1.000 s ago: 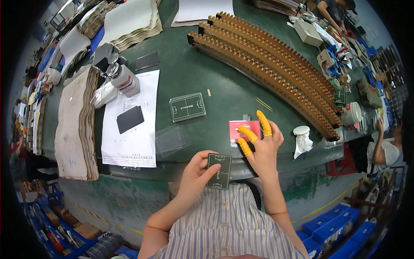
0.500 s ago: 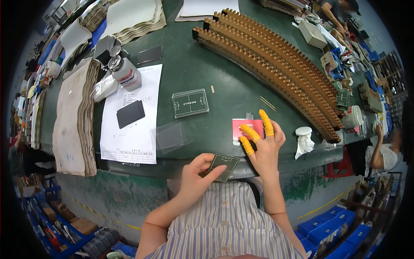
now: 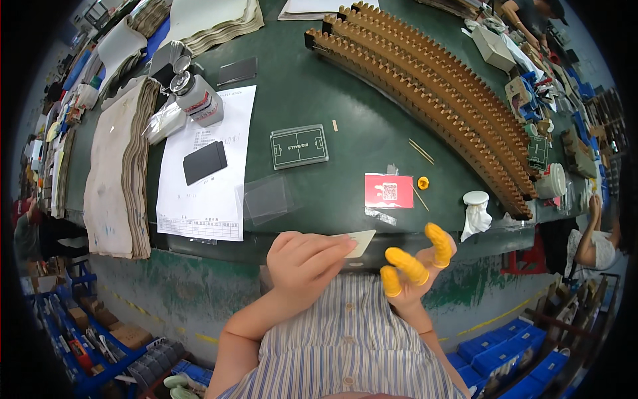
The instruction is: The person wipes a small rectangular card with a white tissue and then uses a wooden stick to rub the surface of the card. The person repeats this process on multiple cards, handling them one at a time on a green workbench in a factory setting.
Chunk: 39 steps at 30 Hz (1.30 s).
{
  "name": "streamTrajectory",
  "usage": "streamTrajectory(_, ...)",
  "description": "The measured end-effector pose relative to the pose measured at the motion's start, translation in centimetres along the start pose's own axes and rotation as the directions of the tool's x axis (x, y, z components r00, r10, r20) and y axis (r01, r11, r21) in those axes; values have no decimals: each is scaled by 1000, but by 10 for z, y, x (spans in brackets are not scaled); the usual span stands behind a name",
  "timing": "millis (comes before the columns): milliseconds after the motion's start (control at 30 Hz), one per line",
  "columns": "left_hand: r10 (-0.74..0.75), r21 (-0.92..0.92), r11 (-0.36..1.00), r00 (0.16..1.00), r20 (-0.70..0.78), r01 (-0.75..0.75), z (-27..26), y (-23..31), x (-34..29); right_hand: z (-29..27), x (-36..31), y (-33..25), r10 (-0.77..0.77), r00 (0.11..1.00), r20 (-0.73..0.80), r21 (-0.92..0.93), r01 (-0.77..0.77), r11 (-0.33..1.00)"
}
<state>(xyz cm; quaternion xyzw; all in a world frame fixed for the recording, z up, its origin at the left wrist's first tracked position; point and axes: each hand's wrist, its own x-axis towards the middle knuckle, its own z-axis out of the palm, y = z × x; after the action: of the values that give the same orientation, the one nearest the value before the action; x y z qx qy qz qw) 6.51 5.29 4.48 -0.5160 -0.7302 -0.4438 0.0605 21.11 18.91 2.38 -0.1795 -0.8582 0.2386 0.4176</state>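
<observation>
My left hand (image 3: 299, 266) grips a thin card (image 3: 362, 243) in front of my body, its pale face now turned up. To the right of it, my right hand (image 3: 415, 289) is held up with fingers spread and nothing in them; yellow finger cots (image 3: 407, 266) cover three of its fingertips. A red card (image 3: 399, 181) with a printed code lies on the green table (image 3: 319, 86) beyond my hands. Beside it are a loose yellow finger cot (image 3: 423, 183) and a thin wooden stick (image 3: 421, 198). A stack of dark green cards (image 3: 299, 146) sits farther left.
Clear plastic sheets (image 3: 266, 199), black cards (image 3: 206, 163) on a printed paper (image 3: 199, 219) and a metal-topped bottle (image 3: 199, 100) stand left. Curved slotted wooden racks (image 3: 425, 100) span the right, near a white-wrapped container (image 3: 474, 216). Other people (image 3: 591, 239) work at the right.
My right hand has drawn back from the red card toward my body, uncovering the loose finger cot. My left hand has tipped the card, so its pale face shows instead of the green one.
</observation>
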Motion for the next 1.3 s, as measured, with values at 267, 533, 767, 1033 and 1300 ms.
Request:
streamTrajectory(267,51,59,997,999,-8,-51,-2,5,1,-4,0,-11,-27,996,91,25,24,999)
streamTrajectory(533,70,67,995,998,8,-71,-3,6,0,-2,-4,-12,2,990,138,53,-9,999)
streamTrajectory(767,69,56,996,998,-2,-68,-3,5,-2,-1,-3,-12,-26,991,130,54,20,998)
streamTrajectory(1033,71,47,996,997,-10,-70,-2,3,-4,1,-3,-11,-38,991,125,93,26,995)
streamTrajectory(1300,56,26,998,998,-10,-56,-2,3,-4,0,0,-13,-29,989,147,82,17,997)
